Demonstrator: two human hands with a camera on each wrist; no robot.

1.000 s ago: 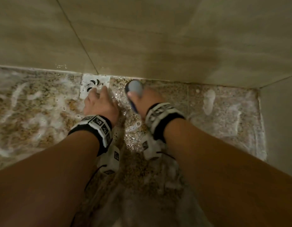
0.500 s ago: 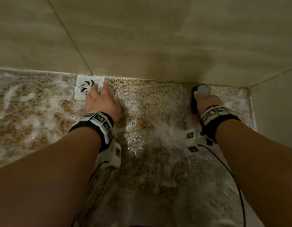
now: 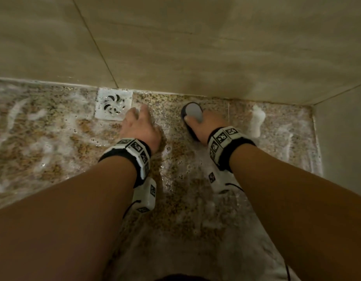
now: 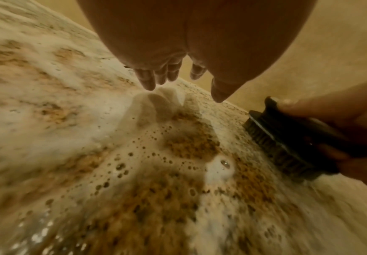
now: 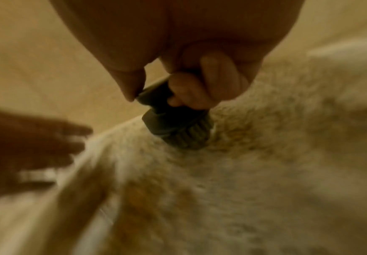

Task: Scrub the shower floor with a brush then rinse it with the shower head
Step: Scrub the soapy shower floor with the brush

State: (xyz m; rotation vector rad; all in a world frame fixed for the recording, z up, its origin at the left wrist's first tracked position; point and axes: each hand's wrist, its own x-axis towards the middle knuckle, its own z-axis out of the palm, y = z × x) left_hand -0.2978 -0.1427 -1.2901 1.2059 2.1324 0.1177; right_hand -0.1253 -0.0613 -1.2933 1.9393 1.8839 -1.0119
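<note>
**Brush swings back toward the drain**

Half a second ago the right hand [image 3: 206, 123] and its brush [image 3: 192, 112] were far over in the right corner of the floor; now both have travelled left, to the middle of the head view, just below the foot of the wall [image 3: 196, 47]. The left hand [image 3: 140, 126] has barely shifted and stays planted beside the drain cover [image 3: 114, 104].

The right hand's fingers [image 5: 189, 93] curl round the brush's dark handle, thumb pressed on its upper edge, a closed grip. In the right wrist view the brush [image 5: 178, 127] stands bristles-down on the shower floor [image 5: 243, 189], near the centre of the frame, with lather around it. In the left wrist view the brush [image 4: 287, 138] lies at the right edge, bristles touching the wet stone.

The left hand is spread flat with straight fingers [image 4: 147, 79], holding nothing; its fingertips reach the lower right corner of the drain cover in the head view. Whether the palm bears on the floor cannot be told.

White foam streaks the speckled shower floor [image 3: 54, 138] across the left of the head view, and a separate blob of foam [image 3: 256, 118] sits right of the brush. Both wrists carry marker-printed bands [image 3: 135, 153].
</note>
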